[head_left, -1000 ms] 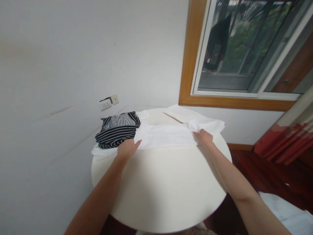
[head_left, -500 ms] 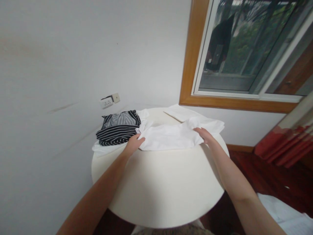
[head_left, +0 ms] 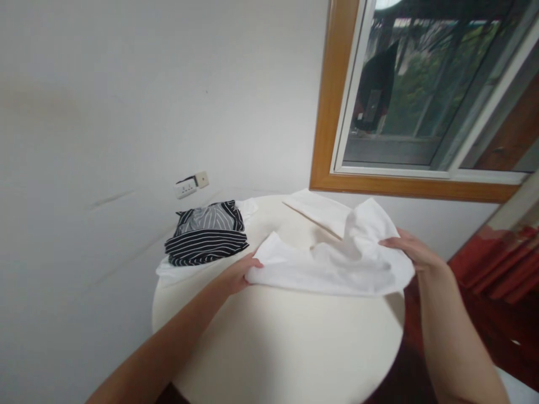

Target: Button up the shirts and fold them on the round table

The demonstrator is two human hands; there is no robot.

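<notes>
A white cloth garment (head_left: 324, 269) stretches between my two hands above the round table; its exact kind does not show. My left hand (head_left: 242, 272) pinches its left end, thumb on top. At the other end, my right hand (head_left: 408, 249) grips the cloth, which bunches up and rises beside the fingers. Behind it lies another flat white cloth (head_left: 324, 210), partly covered by the held one. To the left of my left hand sits a pile of folded black-and-white striped clothes (head_left: 206, 244), resting on white fabric (head_left: 177, 273).
The round white table (head_left: 278, 342) stands against the wall. A socket (head_left: 185, 188) is on the wall above the striped pile. A wood-framed window (head_left: 326, 140) is at the back right, with a red and cream curtain (head_left: 492, 252) beside it.
Both hands have come nearer to me, and my right hand has moved right and lifted its end. The white garment is now spread wider, uncovering more of the flat cloth behind.
</notes>
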